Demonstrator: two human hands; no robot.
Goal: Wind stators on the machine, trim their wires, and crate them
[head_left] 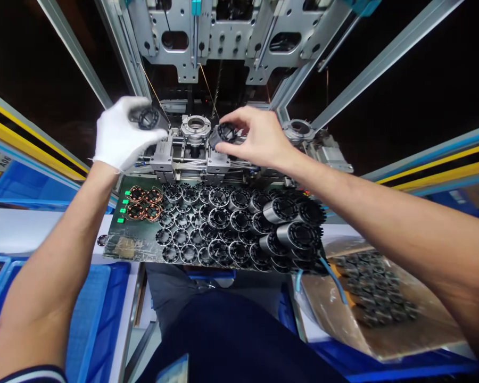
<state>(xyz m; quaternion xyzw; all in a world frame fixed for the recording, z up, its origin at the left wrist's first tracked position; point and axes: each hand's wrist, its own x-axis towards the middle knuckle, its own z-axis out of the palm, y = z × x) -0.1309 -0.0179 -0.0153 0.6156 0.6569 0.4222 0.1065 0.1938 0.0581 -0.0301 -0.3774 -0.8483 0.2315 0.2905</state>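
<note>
My left hand (pixel 117 135), in a white glove, holds a black-ended motor stator core (pixel 148 118) between thumb and fingers, left of a metal ring fixture (pixel 195 135). On that fixture's other side, my bare right hand (pixel 261 138) pinches a second stator core (pixel 226 131), tilted with its slotted end towards me. Both cores are held up above the machine's metal clamps. Below the hands, rows of bare stator cores (pixel 219 218), some stacked higher at the right, cover much of a green board (pixel 117 242). Several copper-wound stators (pixel 144 204) lie at its left end.
A machine plate (pixel 233 45) hangs above, with thin wires running down towards the clamps. Another ring fixture (pixel 299 126) is beyond my right wrist. Blue trays (pixel 93 319) stand at lower left. At lower right, more cores (pixel 379 287) lie on brown wrapped sheet.
</note>
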